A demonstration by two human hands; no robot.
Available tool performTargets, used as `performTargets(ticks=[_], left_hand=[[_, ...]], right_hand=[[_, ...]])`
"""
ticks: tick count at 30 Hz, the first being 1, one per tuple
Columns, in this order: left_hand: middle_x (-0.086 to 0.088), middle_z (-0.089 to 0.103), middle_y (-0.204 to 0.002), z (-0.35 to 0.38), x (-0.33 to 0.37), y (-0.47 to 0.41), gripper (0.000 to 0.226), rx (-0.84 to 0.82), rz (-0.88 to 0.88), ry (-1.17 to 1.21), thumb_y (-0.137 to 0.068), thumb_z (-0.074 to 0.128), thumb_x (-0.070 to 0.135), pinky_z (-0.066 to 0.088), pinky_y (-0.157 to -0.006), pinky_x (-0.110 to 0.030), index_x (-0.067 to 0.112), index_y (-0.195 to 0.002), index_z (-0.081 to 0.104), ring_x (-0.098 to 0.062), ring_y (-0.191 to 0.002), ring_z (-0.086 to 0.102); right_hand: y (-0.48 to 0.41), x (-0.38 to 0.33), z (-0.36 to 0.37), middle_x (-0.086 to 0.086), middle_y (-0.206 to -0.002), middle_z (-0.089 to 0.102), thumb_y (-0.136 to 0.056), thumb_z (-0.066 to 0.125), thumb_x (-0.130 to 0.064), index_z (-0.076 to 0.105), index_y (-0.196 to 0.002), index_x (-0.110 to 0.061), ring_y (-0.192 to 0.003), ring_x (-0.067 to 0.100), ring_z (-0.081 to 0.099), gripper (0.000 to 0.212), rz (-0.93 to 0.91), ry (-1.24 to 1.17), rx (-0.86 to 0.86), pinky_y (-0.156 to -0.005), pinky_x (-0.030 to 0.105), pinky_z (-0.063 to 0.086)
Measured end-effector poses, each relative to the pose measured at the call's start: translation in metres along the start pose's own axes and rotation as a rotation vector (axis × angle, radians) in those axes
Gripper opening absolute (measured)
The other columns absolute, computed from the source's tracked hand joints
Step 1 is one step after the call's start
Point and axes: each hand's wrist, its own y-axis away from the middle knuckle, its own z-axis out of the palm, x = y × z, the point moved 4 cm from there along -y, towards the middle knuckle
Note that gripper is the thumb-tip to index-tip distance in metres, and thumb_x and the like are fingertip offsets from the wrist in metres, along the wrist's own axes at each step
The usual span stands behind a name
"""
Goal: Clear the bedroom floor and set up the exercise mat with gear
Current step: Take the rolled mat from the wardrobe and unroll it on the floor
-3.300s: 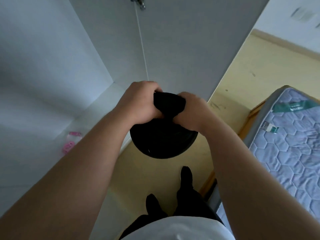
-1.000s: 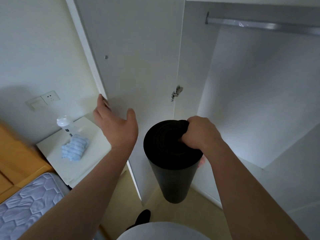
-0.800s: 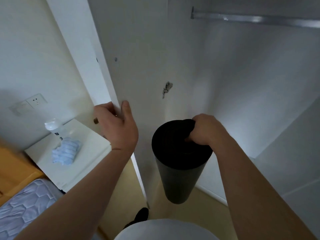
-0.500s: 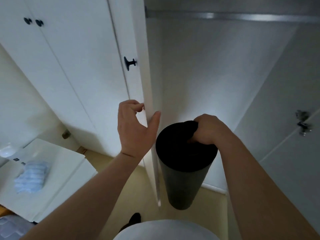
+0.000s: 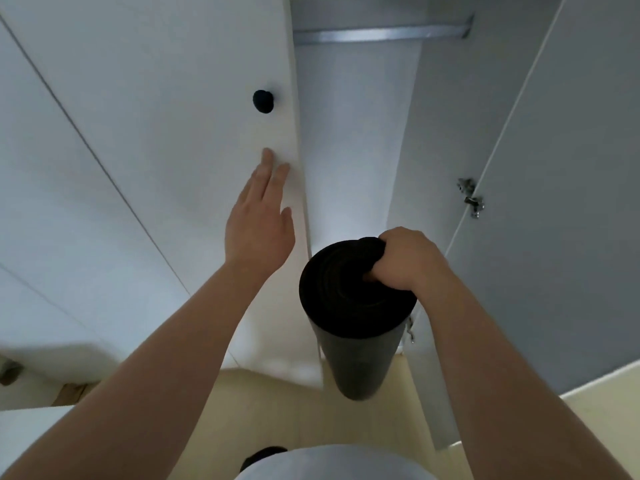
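Note:
A rolled black exercise mat (image 5: 349, 327) hangs upright in front of me, its lower end above the yellow floor. My right hand (image 5: 405, 261) grips the mat's top edge, fingers curled into the roll. My left hand (image 5: 259, 216) is flat with straight fingers against the white wardrobe door (image 5: 194, 133), just below its black knob (image 5: 263, 101) and near the door's right edge.
The wardrobe stands partly open: a narrow gap shows its white inside (image 5: 349, 150) and a metal hanging rail (image 5: 377, 34). The right door (image 5: 554, 202) swings out with a metal hinge (image 5: 471, 197). A white bedside surface (image 5: 31, 420) lies at lower left.
The left door has swung from wide open to nearly closed. My left hand let go of its edge and now lies flat on its front. The mat stays in my right hand.

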Motion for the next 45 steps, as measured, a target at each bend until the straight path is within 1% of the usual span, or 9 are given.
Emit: performTargets(ticks=[6,12,21,30,35,38,40,42,45], left_hand=[[-0.005,-0.009,-0.172,0.024,-0.007,-0.023,0.089,-0.151,0.034,-0.086,-0.089,0.049,-0.001,0.026,-0.124,-0.037,0.017,-0.164,0.005,-0.022,-0.159,0.005],[-0.008,-0.019,-0.170,0.038,-0.020,-0.049,0.092,-0.234,0.109,-0.149,-0.086,0.045,0.000,0.011,-0.128,-0.039,0.016,-0.164,-0.001,-0.023,-0.159,-0.002],[-0.010,-0.025,-0.168,0.059,-0.042,-0.068,0.094,-0.286,0.226,-0.252,-0.086,0.047,0.011,0.003,-0.128,-0.046,0.008,-0.162,-0.008,-0.025,-0.157,-0.014],[-0.007,-0.019,-0.170,0.067,-0.061,-0.091,0.090,-0.302,0.299,-0.238,-0.085,0.050,0.010,0.004,-0.125,-0.059,0.007,-0.162,0.003,-0.021,-0.158,-0.008],[-0.007,-0.015,-0.171,0.065,-0.068,-0.098,0.085,-0.293,0.346,-0.206,-0.087,0.050,0.009,0.001,-0.125,-0.059,0.007,-0.161,0.009,-0.020,-0.158,-0.006],[-0.014,-0.006,-0.171,0.057,-0.061,-0.094,0.076,-0.299,0.327,-0.052,-0.092,0.053,0.014,0.000,-0.125,-0.057,0.008,-0.160,0.019,-0.025,-0.159,-0.002],[-0.016,0.012,-0.170,0.051,-0.047,-0.084,0.071,-0.406,0.326,0.215,-0.094,0.060,0.026,0.012,-0.126,-0.049,0.013,-0.157,0.030,-0.029,-0.157,0.011],[0.000,0.034,-0.163,0.047,-0.025,-0.069,0.071,-0.705,0.397,0.531,-0.089,0.069,0.036,0.027,-0.115,-0.030,0.025,-0.153,0.040,-0.019,-0.150,0.030],[0.018,0.047,-0.152,0.040,0.009,-0.037,0.082,-1.178,0.572,0.711,-0.075,0.077,0.036,0.036,-0.110,-0.025,0.040,-0.149,0.044,-0.003,-0.141,0.042]], right_hand=[[-0.002,0.005,-0.001,0.000,-0.085,0.064,-0.073,0.076,-0.031,0.064,-0.089,-0.022,-0.078,0.023,0.064,0.022,0.115,-0.050,0.091,-0.065,0.030,0.050],[-0.008,-0.005,0.003,-0.001,-0.084,0.061,-0.073,0.074,-0.031,0.063,-0.093,-0.023,-0.078,0.025,0.062,0.024,0.237,-0.078,0.159,-0.063,0.029,0.046],[0.000,-0.021,0.018,0.002,-0.086,0.062,-0.075,0.070,-0.027,0.064,-0.093,-0.022,-0.079,0.028,0.063,0.020,0.403,-0.127,0.231,-0.065,0.032,0.050],[0.023,-0.042,0.037,0.002,-0.087,0.065,-0.077,0.070,-0.031,0.062,-0.089,-0.023,-0.082,0.029,0.065,0.017,0.534,-0.106,0.279,-0.074,0.039,0.059],[0.039,-0.050,0.045,0.000,-0.087,0.065,-0.076,0.073,-0.034,0.063,-0.092,-0.024,-0.081,0.027,0.064,0.022,0.606,-0.086,0.319,-0.065,0.033,0.052],[0.048,-0.053,0.047,-0.002,-0.087,0.065,-0.077,0.073,-0.036,0.059,-0.092,-0.023,-0.079,0.024,0.063,0.024,0.617,-0.074,0.332,-0.056,0.030,0.044],[0.056,-0.054,0.049,-0.002,-0.090,0.062,-0.076,0.075,-0.038,0.055,-0.097,-0.022,-0.081,0.025,0.062,0.033,0.633,-0.071,0.341,-0.059,0.032,0.044],[0.063,-0.055,0.049,-0.002,-0.090,0.058,-0.075,0.077,-0.039,0.050,-0.104,-0.023,-0.081,0.025,0.060,0.043,0.647,-0.084,0.351,-0.057,0.032,0.043],[0.069,-0.054,0.047,-0.004,-0.083,0.052,-0.077,0.073,-0.038,0.049,-0.103,-0.023,-0.073,0.021,0.053,0.039,0.641,-0.086,0.383,-0.050,0.028,0.034]])
